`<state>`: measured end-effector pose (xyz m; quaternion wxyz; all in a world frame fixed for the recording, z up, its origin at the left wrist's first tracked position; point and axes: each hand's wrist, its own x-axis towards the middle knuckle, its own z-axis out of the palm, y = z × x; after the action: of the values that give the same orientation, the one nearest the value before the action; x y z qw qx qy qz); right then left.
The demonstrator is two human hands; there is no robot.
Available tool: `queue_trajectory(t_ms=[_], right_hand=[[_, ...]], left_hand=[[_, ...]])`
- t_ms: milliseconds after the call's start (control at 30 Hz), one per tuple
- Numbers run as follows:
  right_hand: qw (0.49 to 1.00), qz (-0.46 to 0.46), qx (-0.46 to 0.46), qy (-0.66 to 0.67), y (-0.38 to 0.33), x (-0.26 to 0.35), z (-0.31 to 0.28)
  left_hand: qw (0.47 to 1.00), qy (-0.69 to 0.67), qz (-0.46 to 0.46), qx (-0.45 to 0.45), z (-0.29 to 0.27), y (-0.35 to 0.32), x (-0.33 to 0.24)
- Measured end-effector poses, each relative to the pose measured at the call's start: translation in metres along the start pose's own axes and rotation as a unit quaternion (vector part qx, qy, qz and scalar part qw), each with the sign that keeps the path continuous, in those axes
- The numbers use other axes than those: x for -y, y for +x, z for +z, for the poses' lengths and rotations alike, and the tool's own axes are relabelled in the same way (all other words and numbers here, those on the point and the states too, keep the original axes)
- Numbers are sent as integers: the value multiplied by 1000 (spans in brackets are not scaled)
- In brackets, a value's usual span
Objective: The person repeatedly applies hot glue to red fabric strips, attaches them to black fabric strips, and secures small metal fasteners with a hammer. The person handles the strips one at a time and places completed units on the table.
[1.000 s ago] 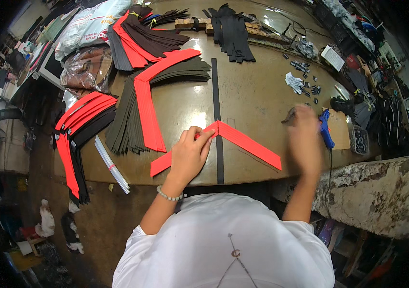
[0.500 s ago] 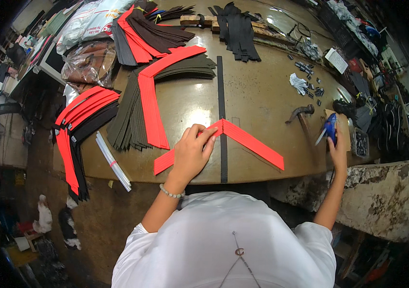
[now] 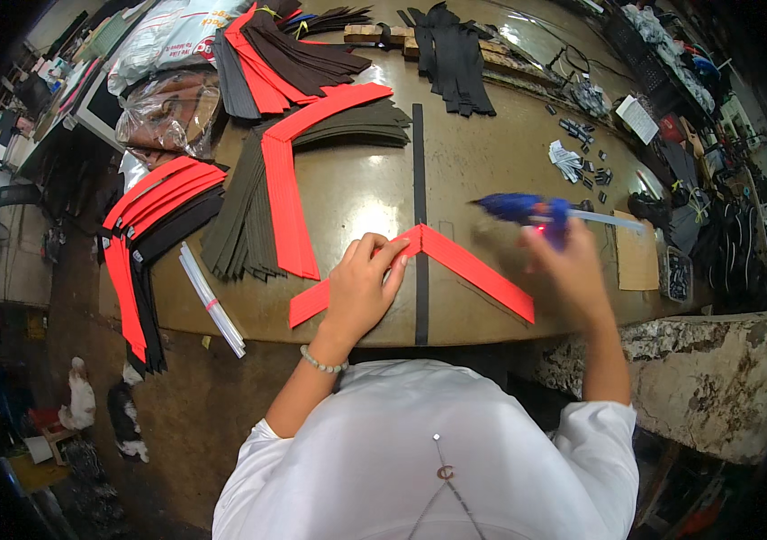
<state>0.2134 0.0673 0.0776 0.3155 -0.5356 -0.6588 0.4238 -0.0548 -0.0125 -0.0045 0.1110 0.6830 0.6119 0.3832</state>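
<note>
In my right hand (image 3: 572, 270) is a blue glue gun (image 3: 541, 214), a clear glue stick (image 3: 613, 219) poking from its back. It is blurred and held above the table, its nozzle pointing left toward a red chevron-shaped fabric strip (image 3: 478, 273). My left hand (image 3: 364, 288) presses on that strip's left arm, thumb and fingers drawn together just beside the peak. A seam runs down the peak. Beneath it, a long dark strip (image 3: 420, 171) lies straight across the table from the front edge. The glue gun stays apart from the red strip.
Stacks of red (image 3: 286, 198), olive (image 3: 244, 216) and black (image 3: 154, 243) strips lie at left, beside a bundle of glue sticks (image 3: 212, 301). Dark strips (image 3: 451, 63) rest at the back. Small black pieces (image 3: 577, 130), a cardboard piece (image 3: 637, 256) and a bin (image 3: 677, 273) are at right.
My right hand has brought the glue gun from the table's right side leftward, close to the red strip. My left hand has stayed in place.
</note>
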Motion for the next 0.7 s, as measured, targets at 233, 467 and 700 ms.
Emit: queue_trajectory(t_ms=[233,467,700], right_hand=[[982,10,114,-150,26,20,37],[976,-22,128,-176,31,17,44],[967,-41,151,-203,13,19,40]], left_hand=[[1000,4,-9,2,-1,1,-1],[1000,6,-4,-7,1,0,-1],[1000,8,-14,-2,1,-1,-2]])
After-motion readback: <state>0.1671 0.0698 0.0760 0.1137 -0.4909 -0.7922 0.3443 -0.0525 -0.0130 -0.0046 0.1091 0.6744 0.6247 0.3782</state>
